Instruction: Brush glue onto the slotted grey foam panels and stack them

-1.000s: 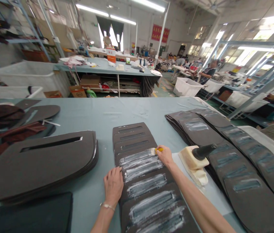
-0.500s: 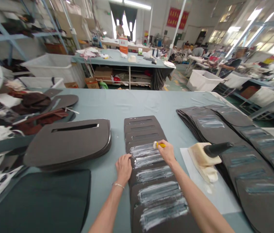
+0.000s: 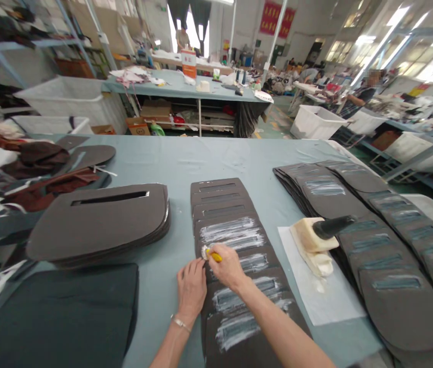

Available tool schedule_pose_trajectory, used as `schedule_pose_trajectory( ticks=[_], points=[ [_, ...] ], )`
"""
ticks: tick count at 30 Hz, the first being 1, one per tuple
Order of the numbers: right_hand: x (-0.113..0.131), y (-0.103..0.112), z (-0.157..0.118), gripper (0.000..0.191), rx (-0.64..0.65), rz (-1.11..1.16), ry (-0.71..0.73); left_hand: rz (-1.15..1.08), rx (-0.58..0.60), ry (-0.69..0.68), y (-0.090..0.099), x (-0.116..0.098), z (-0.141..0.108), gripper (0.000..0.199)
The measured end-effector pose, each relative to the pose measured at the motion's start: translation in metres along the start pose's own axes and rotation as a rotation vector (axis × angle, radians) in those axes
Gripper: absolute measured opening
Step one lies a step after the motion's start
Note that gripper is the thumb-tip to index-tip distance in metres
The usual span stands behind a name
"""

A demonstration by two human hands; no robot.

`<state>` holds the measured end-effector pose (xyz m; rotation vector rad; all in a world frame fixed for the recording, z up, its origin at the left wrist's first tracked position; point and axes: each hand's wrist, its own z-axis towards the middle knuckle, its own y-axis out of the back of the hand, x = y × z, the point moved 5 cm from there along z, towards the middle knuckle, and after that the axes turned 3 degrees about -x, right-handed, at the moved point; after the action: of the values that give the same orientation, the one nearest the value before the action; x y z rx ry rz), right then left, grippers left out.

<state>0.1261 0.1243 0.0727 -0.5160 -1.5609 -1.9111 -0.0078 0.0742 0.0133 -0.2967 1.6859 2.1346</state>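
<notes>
My right hand (image 3: 226, 267) grips a small yellow-handled brush (image 3: 213, 255), its white tip on the left edge of a fanned row of dark grey foam pieces (image 3: 231, 225). White adhesive streaks cover the slotted pieces nearer me, while the farthest slots look bare. My left hand (image 3: 191, 289) rests on the blue-grey table cover (image 3: 162, 317) at the row's left edge, holding nothing, its fingertips close to the brush tip. A bracelet circles that wrist. To the right, a cream foam block (image 3: 310, 243) with a black nozzle (image 3: 333, 227) sits on white paper (image 3: 316, 286).
Another fanned row of slotted foam pieces (image 3: 388, 245) lies at the right. A stack of slotted foam (image 3: 99, 225) and a dark panel (image 3: 59, 306) lie at the left, with brown material beyond. Behind the table are white bins, shelving and workers at benches.
My right hand has moved toward me and left along the row, with the brush now at a lower piece. My left hand has shifted slightly toward me, and the view has tilted a little.
</notes>
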Motion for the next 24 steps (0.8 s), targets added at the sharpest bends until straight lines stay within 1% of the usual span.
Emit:
schedule_pose_trajectory(
  ticks=[1, 2, 3, 6, 7, 8, 9, 10, 11, 14, 17, 19, 21, 23, 24],
  points=[
    [-0.010, 0.008, -0.001, 0.015, 0.011, 0.003, -0.011, 0.007, 0.001, -0.003, 0.000, 0.000, 0.001, 0.032],
    [-0.026, 0.020, -0.001, 0.015, 0.004, -0.005, -0.049, 0.010, 0.000, -0.007, 0.000, 0.000, 0.001, 0.032],
    [-0.046, 0.037, -0.002, 0.015, -0.024, -0.024, -0.108, 0.010, -0.003, -0.010, -0.001, 0.000, 0.001, 0.033],
    [-0.107, 0.097, -0.005, 0.018, -0.162, -0.131, -0.314, 0.003, -0.010, -0.007, -0.003, -0.001, 0.000, 0.033],
    [-0.120, 0.113, -0.007, 0.018, -0.207, -0.173, -0.355, -0.002, -0.012, -0.003, -0.004, -0.001, -0.001, 0.033],
    [-0.127, 0.125, -0.008, 0.019, -0.243, -0.207, -0.372, -0.009, -0.013, 0.003, -0.005, -0.001, -0.001, 0.033],
    [-0.128, 0.131, -0.009, 0.019, -0.265, -0.223, -0.365, -0.017, -0.013, 0.009, -0.006, -0.001, -0.002, 0.033],
    [-0.124, 0.131, -0.011, 0.019, -0.264, -0.215, -0.336, -0.027, -0.011, 0.018, -0.006, 0.000, -0.001, 0.032],
    [-0.116, 0.125, -0.012, 0.018, -0.247, -0.182, -0.299, -0.042, -0.006, 0.030, -0.007, 0.002, -0.001, 0.032],
    [-0.082, 0.095, -0.020, 0.017, -0.174, -0.028, -0.231, -0.137, 0.015, 0.093, -0.005, 0.009, 0.002, 0.031],
    [-0.046, 0.064, -0.028, 0.016, -0.164, 0.098, -0.206, -0.228, -0.026, 0.148, 0.003, 0.014, 0.000, 0.032],
    [-0.024, 0.043, -0.032, 0.016, -0.165, 0.181, -0.168, -0.216, -0.034, 0.107, 0.007, 0.007, -0.007, 0.031],
    [-0.005, 0.023, -0.034, 0.017, -0.155, 0.253, -0.127, -0.154, 0.001, 0.037, 0.006, -0.004, -0.017, 0.030],
    [0.004, 0.008, -0.035, 0.017, -0.131, 0.297, -0.105, -0.082, 0.028, -0.005, 0.002, -0.012, -0.028, 0.032],
    [0.001, 0.004, -0.036, 0.017, -0.116, 0.305, -0.115, -0.052, 0.027, -0.011, 0.000, -0.015, -0.032, 0.033]
  ],
)
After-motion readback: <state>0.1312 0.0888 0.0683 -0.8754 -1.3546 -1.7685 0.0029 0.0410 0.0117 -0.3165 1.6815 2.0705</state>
